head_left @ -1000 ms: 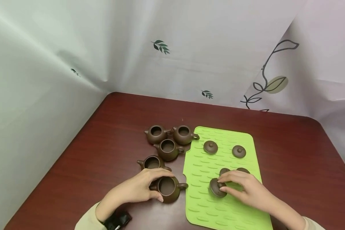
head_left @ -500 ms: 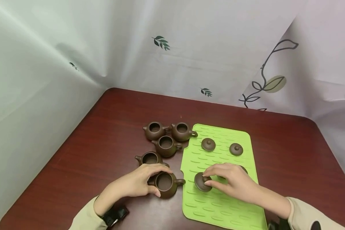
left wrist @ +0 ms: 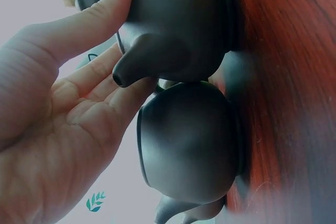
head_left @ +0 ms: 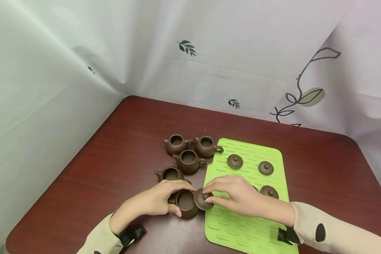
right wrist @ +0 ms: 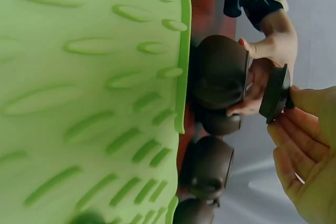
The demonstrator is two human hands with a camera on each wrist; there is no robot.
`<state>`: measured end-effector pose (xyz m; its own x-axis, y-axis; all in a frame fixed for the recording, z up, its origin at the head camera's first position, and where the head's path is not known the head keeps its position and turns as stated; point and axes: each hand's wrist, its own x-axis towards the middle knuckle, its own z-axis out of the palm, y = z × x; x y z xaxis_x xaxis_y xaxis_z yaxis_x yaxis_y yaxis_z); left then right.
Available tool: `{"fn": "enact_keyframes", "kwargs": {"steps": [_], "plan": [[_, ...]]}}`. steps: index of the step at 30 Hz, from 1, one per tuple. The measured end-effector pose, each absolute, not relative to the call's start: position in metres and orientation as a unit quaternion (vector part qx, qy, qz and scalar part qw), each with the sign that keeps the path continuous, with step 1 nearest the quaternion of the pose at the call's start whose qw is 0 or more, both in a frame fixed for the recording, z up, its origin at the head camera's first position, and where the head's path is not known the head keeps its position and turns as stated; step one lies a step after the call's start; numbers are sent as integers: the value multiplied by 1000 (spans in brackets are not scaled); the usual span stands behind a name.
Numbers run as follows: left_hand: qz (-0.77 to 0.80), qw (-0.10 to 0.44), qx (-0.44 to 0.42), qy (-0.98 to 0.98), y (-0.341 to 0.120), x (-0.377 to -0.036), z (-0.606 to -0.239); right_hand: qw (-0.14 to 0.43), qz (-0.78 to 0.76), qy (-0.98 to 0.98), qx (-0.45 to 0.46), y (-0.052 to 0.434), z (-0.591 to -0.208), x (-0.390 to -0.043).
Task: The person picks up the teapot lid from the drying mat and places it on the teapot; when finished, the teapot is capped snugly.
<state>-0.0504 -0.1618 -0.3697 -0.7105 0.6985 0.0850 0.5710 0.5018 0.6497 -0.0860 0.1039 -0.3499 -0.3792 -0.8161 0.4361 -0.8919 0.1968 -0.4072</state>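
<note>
My left hand [head_left: 157, 198] grips a small brown open-topped teapot [head_left: 188, 211] at the front of the group, thumb on the near side and fingers on the far side. In the left wrist view the thumb presses near this teapot's [left wrist: 173, 19] rim, above its spout. My right hand [head_left: 239, 195] pinches a round brown lid [head_left: 200, 201] by its knob. This lid is tilted and overlaps the teapot's right side in the head view, covering its handle. The right wrist view shows the lid [right wrist: 274, 98] held above the level of the teapot's [right wrist: 218, 72] rim.
Several more lidless teapots [head_left: 188, 162] stand close together behind the gripped one on the dark red table [head_left: 120, 155]. On the right lies a green ridged mat [head_left: 231, 227] bearing more lids [head_left: 235, 161], one partly hidden by my right hand. A white curtain [head_left: 152, 56] rises behind.
My right hand has carried the lid leftward from over the mat to the gripped teapot's right edge. My left hand keeps its grip on the teapot.
</note>
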Motion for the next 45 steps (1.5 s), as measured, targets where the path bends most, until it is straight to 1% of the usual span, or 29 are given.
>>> {"fn": "enact_keyframes", "kwargs": {"steps": [2,4,9,11,16,22,29,31,34,38,43,45], "plan": [[332,92,370,863,-161,-51,-369,60,308,-767,559,98,-351,-87],[327,101,362,867,-161,-50,-367,64,309,-757,573,92,-351,-88],[328,136,332,874,-159,-49,-364,77,300,-727,613,78,-354,-92],[336,136,335,870,-159,-50,-364,81,287,-722,624,72,-356,-92],[352,116,357,858,-160,-49,-366,88,265,-724,631,62,-360,-91],[338,129,341,868,-160,-46,-366,91,247,-731,630,60,-363,-93],[315,134,341,875,-160,-44,-364,134,186,-704,672,59,-362,-100],[310,133,340,878,-161,-43,-363,136,176,-704,674,58,-361,-99],[304,136,337,881,-161,-40,-362,128,170,-706,675,60,-360,-98],[301,134,334,883,-160,-39,-359,98,160,-714,674,63,-358,-96],[310,106,358,874,-162,-41,-357,45,125,-737,663,71,-356,-91],[327,87,366,867,-165,-42,-356,31,117,-752,648,75,-355,-89]]}}
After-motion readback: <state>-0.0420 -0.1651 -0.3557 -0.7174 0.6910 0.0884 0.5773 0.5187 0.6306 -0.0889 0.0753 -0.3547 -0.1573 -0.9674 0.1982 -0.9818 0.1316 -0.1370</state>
